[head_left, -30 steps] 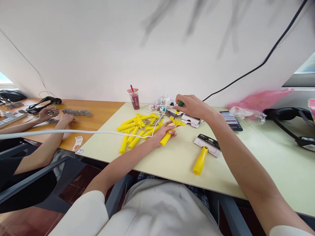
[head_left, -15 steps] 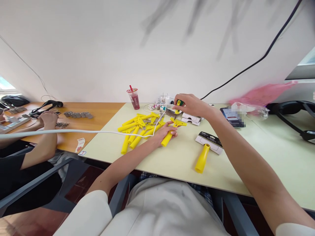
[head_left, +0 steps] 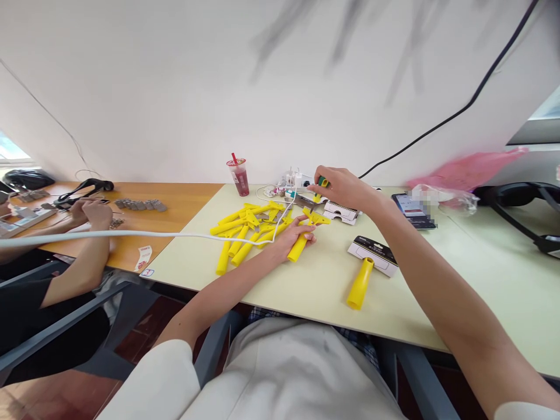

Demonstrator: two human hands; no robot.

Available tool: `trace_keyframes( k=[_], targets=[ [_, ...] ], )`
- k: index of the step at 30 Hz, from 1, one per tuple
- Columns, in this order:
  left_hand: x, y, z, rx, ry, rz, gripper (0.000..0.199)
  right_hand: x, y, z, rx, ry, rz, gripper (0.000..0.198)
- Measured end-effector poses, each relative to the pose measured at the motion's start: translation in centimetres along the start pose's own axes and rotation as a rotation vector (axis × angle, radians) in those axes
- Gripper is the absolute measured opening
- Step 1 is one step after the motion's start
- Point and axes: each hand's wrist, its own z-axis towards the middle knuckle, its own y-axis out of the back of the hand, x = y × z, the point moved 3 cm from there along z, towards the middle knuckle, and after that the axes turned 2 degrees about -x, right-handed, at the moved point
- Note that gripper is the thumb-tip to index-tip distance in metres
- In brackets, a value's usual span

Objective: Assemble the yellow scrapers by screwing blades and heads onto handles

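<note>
My left hand (head_left: 289, 238) is wrapped round the handle of a yellow plastic scraper (head_left: 297, 248), with its wide head pointing away from me. Above that head, my right hand (head_left: 340, 185) grips a screwdriver (head_left: 317, 198) with a green and yellow handle. The screwdriver points down at the scraper head; I cannot tell whether its tip sits in a screw. Just left of my left hand lies a pile of similar yellow scrapers (head_left: 240, 251). To the right, another yellow handle (head_left: 360, 284) lies against a black and white packaging card (head_left: 374, 255).
A white cable (head_left: 210, 235) crosses over the pile and my left forearm. Toward the wall stand a red drink cup (head_left: 238, 177), chargers (head_left: 294, 179) and white cards (head_left: 340, 212). A phone (head_left: 411, 211) and headset (head_left: 520, 204) lie right. At left, a co-worker's hands (head_left: 94, 213) work.
My right hand has shifted and turned slightly on the screwdriver. The scraper stays in my left hand. The co-worker's hands have moved a little to the right.
</note>
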Motion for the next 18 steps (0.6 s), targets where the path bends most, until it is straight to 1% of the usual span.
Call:
trace_keyframes(
  k=[2, 4, 6, 8, 11, 15, 18],
  targets=[
    [0.0, -0.1, -0.2, -0.008, 0.011, -0.003, 0.071, -0.5, -0.2, -0.1, -0.007, -0.006, -0.014, 0.021],
    [0.0, -0.1, -0.2, -0.035, 0.013, -0.019, 0.071, -0.7, -0.3, -0.2, 0.018, 0.023, 0.028, 0.019],
    [0.0, -0.1, -0.2, -0.049, 0.006, -0.030, 0.071, -0.6, -0.3, -0.4, 0.029, 0.045, 0.084, 0.022],
    [-0.1, -0.1, -0.1, -0.038, 0.000, -0.023, 0.070, -0.3, -0.2, -0.4, 0.009, 0.048, 0.140, 0.023],
    [-0.1, -0.1, -0.1, -0.021, 0.000, -0.017, 0.071, 0.3, -0.2, -0.3, -0.014, 0.067, 0.187, 0.019],
    [-0.1, -0.1, -0.1, -0.027, 0.010, -0.021, 0.074, 0.2, -0.6, -0.2, -0.032, 0.074, 0.078, 0.021],
    [-0.1, -0.1, -0.1, -0.032, 0.005, -0.015, 0.075, -0.6, -1.0, -0.1, -0.045, 0.078, 0.063, 0.016]
  ],
)
